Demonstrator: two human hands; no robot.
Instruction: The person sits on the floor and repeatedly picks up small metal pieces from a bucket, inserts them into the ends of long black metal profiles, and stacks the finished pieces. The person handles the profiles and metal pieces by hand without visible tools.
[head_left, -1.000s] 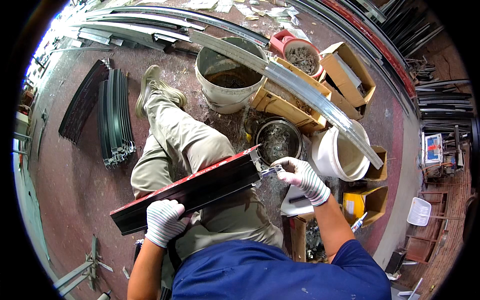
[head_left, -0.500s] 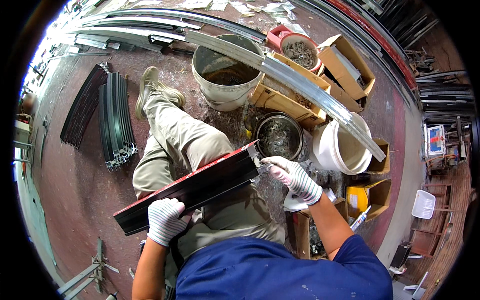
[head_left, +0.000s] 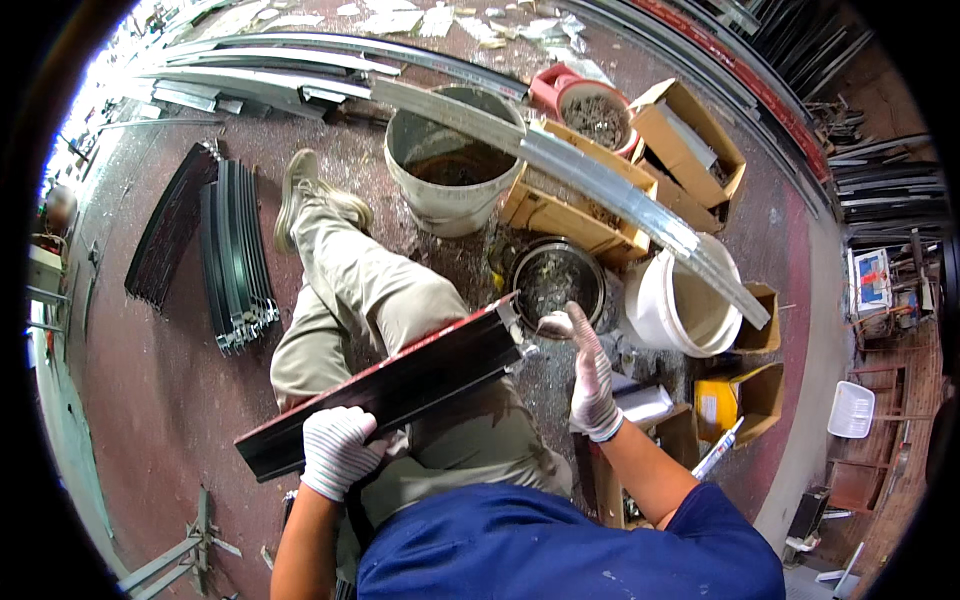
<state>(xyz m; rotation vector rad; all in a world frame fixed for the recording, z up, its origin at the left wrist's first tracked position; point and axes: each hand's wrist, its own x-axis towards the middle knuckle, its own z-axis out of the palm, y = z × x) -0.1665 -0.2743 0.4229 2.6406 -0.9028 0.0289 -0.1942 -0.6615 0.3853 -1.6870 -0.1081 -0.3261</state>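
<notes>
The left hand [head_left: 335, 450] is clamped on the dark metal bar [head_left: 385, 395] lying across the lap, the right hand [head_left: 590, 375] pinches a small piece at its far end; fitting it seems to need careful aligning.

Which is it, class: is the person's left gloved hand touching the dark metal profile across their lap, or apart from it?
Touching. The head view shows the left hand with its fingers wrapped over the near end of the dark metal profile.

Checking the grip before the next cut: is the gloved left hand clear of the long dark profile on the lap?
No, the left hand is wrapped around the near end of the dark profile.
</notes>
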